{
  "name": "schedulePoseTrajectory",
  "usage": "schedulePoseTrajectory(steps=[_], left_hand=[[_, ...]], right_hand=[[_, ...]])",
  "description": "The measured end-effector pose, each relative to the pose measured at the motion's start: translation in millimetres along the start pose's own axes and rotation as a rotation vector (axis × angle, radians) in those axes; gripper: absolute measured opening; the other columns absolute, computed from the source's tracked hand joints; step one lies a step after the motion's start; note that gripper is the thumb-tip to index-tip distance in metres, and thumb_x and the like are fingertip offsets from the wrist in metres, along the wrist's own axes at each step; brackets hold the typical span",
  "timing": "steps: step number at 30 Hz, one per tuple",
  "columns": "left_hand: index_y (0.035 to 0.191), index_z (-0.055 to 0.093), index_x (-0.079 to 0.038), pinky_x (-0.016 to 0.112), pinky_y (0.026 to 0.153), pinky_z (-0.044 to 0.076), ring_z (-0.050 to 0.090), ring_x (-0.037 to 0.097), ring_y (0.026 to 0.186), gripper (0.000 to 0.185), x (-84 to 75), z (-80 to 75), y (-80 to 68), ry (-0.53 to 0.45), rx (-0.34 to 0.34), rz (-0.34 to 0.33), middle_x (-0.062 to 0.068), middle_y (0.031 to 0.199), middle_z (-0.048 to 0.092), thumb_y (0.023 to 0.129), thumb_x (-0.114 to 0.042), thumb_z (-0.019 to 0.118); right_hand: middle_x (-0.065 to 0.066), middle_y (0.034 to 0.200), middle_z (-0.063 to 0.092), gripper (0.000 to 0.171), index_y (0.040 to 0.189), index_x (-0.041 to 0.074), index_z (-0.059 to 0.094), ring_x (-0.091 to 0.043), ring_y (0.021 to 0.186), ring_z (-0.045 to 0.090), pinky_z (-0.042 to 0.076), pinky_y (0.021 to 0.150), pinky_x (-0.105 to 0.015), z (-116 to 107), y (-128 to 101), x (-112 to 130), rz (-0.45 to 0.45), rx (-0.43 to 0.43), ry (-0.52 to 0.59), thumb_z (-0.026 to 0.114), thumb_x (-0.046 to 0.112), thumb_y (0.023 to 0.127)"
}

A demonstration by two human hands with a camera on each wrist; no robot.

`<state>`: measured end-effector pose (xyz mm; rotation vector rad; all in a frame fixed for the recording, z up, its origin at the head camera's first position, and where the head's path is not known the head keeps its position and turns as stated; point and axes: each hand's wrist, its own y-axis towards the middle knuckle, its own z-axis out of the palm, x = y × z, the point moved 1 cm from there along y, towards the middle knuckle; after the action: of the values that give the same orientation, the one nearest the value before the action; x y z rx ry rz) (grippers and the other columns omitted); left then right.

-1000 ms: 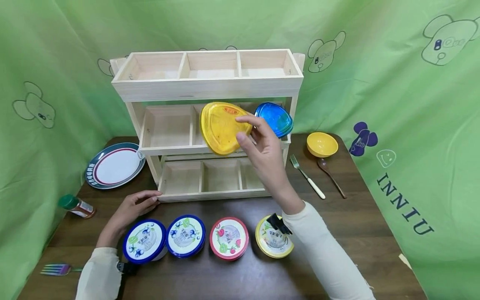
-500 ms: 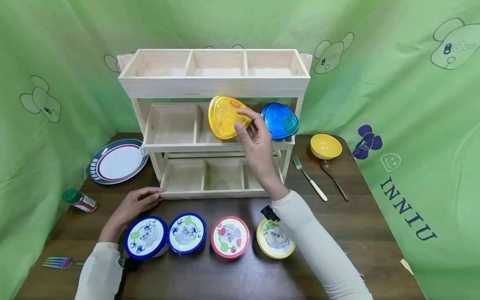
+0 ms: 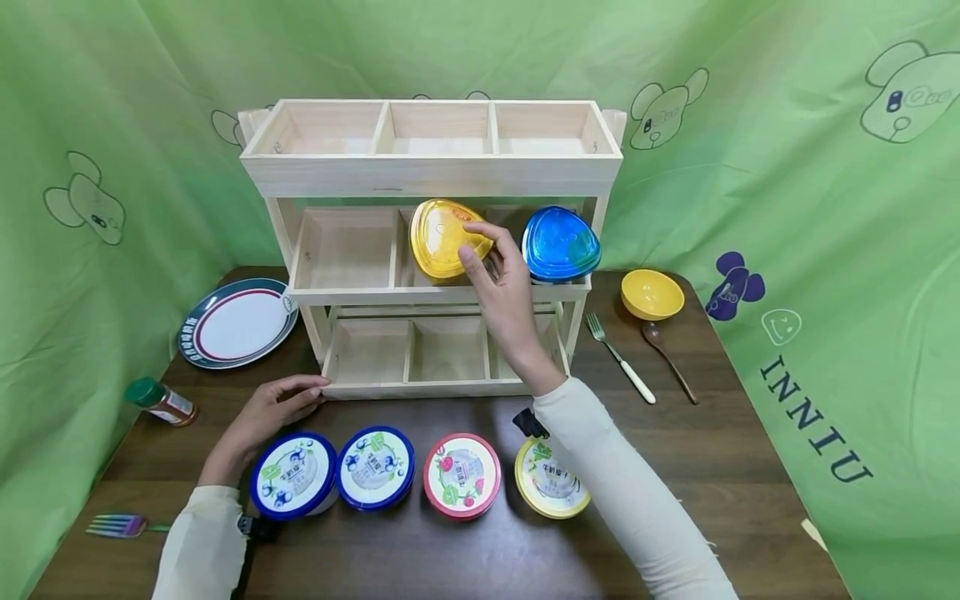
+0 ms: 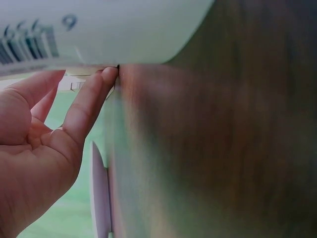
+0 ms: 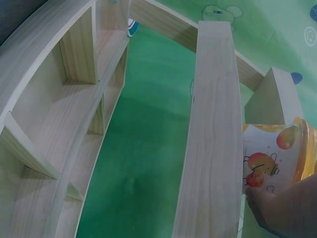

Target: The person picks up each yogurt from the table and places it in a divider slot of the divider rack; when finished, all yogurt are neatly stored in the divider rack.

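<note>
My right hand [image 3: 491, 265] grips a yellow-lidded cup [image 3: 444, 237] and holds it tilted in the middle compartment of the wooden rack's [image 3: 427, 177] middle shelf. The right wrist view shows the cup's fruit-printed side [image 5: 270, 156] behind the shelf's front rail, my fingers [image 5: 277, 210] under it. A blue-lidded cup [image 3: 561, 243] stands in the right compartment beside it. My left hand [image 3: 273, 404] rests open on the table, fingertips [image 3: 311, 385] touching the rack's bottom left corner. Several round cups lie along the front: two blue-rimmed [image 3: 293, 477] [image 3: 375, 467], one red-rimmed [image 3: 461, 474], one yellow-rimmed [image 3: 549, 483].
A plate [image 3: 236, 322] lies left of the rack, a spice bottle [image 3: 159, 401] and a rainbow fork [image 3: 116, 525] nearer the left edge. Right of the rack are a yellow bowl [image 3: 651, 292], a fork [image 3: 618, 357] and a brown spoon [image 3: 663, 348]. Green cloth surrounds the table.
My right hand has carried the yellow-lidded cup up and back, from in front of the rack into the middle shelf's middle compartment. The left hand has stayed put.
</note>
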<state>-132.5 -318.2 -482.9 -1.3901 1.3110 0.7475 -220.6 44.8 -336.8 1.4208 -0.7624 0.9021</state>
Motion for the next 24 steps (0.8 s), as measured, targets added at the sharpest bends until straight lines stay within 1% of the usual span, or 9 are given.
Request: schedulePoseTrajectory(steps=[5,7,9,11,13,16,19,22,24], left_hand=[[0.147,0.063,0.004,0.022,0.097,0.060,0.069,0.001,0.112,0.040,0.5,-0.9,-0.3,0.012,-0.012,-0.019,0.024,0.147,0.061,0.114,-0.020,0.060],[0.147,0.063,0.004,0.022,0.097,0.060,0.069,0.001,0.112,0.040,0.2,-1.3,-0.4,0.013,-0.009,-0.020,0.023,0.147,0.062,0.115,-0.019,0.059],[0.147,0.063,0.004,0.023,0.097,0.061,0.069,0.002,0.112,0.040,-0.5,-1.4,0.1,0.014,-0.012,-0.019,0.024,0.147,0.062,0.115,-0.019,0.059],[0.148,0.061,0.005,0.025,0.098,0.061,0.069,0.003,0.115,0.041,-0.9,-1.0,0.3,0.015,-0.007,-0.010,0.027,0.150,0.059,0.115,-0.019,0.058],[0.148,0.060,0.007,0.027,0.099,0.060,0.068,0.005,0.117,0.042,-1.6,-0.7,0.6,0.013,-0.002,-0.001,0.030,0.152,0.056,0.115,-0.019,0.058],[0.149,0.059,0.008,0.028,0.100,0.060,0.068,0.005,0.118,0.043,-1.8,-0.8,0.9,0.010,0.005,0.005,0.031,0.154,0.053,0.115,-0.019,0.058],[0.149,0.058,0.008,0.027,0.100,0.060,0.068,0.005,0.118,0.043,-2.2,-0.9,0.5,0.005,0.008,0.011,0.032,0.154,0.053,0.115,-0.019,0.059],[0.148,0.059,0.009,0.026,0.100,0.060,0.068,0.003,0.117,0.044,-2.3,-0.6,0.0,-0.001,0.009,0.014,0.032,0.154,0.053,0.115,-0.019,0.059],[0.148,0.059,0.008,0.026,0.099,0.060,0.068,0.002,0.116,0.044,-1.4,-0.8,-0.3,-0.002,0.008,0.015,0.031,0.154,0.053,0.115,-0.020,0.059]], right_hand=[[-0.012,0.151,0.057,0.034,0.143,0.001,0.061,-0.021,0.134,0.059,0.054,0.109,-0.031,2,2,-4,0.036,0.020,-0.035,0.064,0.015,0.112],[-0.012,0.152,0.057,0.035,0.145,0.002,0.061,-0.021,0.133,0.060,0.054,0.108,-0.031,2,3,-5,0.033,0.036,-0.040,0.063,0.015,0.112],[-0.013,0.153,0.056,0.037,0.147,0.003,0.061,-0.022,0.136,0.058,0.052,0.113,-0.032,1,3,-5,0.017,0.051,-0.051,0.063,0.015,0.112],[-0.014,0.160,0.051,0.040,0.151,0.005,0.060,-0.023,0.147,0.051,0.048,0.120,-0.033,0,2,-4,0.008,0.060,-0.071,0.063,0.016,0.112],[-0.015,0.168,0.043,0.043,0.154,0.007,0.059,-0.024,0.156,0.040,0.043,0.124,-0.036,-1,1,-3,0.008,0.064,-0.092,0.063,0.019,0.113],[-0.016,0.176,0.028,0.046,0.157,0.009,0.057,-0.026,0.162,0.029,0.040,0.125,-0.037,-4,-2,0,0.016,0.057,-0.118,0.062,0.022,0.113],[-0.017,0.178,0.024,0.048,0.159,0.006,0.054,-0.028,0.161,0.032,0.040,0.124,-0.038,-6,-4,5,-0.005,0.046,-0.132,0.062,0.021,0.113],[-0.014,0.179,0.024,0.050,0.160,0.003,0.050,-0.027,0.160,0.034,0.041,0.124,-0.039,-10,-9,15,-0.031,0.034,-0.132,0.061,0.019,0.113],[-0.012,0.179,0.025,0.051,0.160,0.001,0.048,-0.026,0.160,0.034,0.040,0.125,-0.042,-16,-13,22,-0.049,0.025,-0.113,0.060,0.020,0.114]])
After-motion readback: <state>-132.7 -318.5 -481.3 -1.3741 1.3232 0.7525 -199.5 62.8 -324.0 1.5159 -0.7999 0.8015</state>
